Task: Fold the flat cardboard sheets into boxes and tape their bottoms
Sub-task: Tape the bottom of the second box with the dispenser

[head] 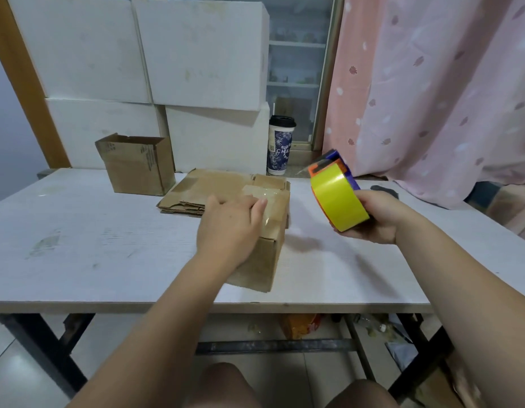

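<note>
Done: a finished box (137,169) stands open-topped at the back left of your desk (78,245). The taped box (267,254) sits mid-desk, a clear tape strip (262,192) across its upturned face.
Remaining: by my judgement, the flat sheets (196,189) stacked just behind it still need folding.
Left hand (228,228): you rest it flat on the taped box, fingers fairly straight.
Right hand (379,219): you grip the tape dispenser (337,195), held above the desk and apart from the box.

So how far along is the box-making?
One open box stands folded at the back. The left hand presses a second box, clear tape across its top; the right hand holds the tape dispenser. A stack of flat sheets remains unfolded.
</note>
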The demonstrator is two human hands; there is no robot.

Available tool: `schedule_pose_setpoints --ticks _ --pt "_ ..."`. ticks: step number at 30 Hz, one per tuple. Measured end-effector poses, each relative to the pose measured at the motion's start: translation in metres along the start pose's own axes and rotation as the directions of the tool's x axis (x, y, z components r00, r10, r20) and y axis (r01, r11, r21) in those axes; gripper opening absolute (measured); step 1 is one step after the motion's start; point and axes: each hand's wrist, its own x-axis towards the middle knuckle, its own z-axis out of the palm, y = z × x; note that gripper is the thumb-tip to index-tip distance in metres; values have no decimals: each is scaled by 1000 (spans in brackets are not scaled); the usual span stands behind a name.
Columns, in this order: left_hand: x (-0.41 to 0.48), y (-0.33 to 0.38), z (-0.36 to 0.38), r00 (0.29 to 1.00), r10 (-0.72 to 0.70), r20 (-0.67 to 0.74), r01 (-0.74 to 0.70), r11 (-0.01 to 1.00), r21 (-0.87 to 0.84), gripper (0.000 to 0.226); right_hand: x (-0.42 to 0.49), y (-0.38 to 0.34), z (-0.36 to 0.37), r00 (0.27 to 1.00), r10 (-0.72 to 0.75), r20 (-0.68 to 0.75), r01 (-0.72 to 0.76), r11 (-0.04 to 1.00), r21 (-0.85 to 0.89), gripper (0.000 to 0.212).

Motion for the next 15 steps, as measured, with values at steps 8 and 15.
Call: schedule_pose_setpoints --ticks 8,15 --pt "-1 24 27 933 -182 -310 95 956 -277 30 -14 -22 37 987 -96 -131 107 991 78 5" --pt "9 19 12 956 -295 -2 199 650 -734 45 -16 -26 49 956 -258 -138 262 965 13 19"
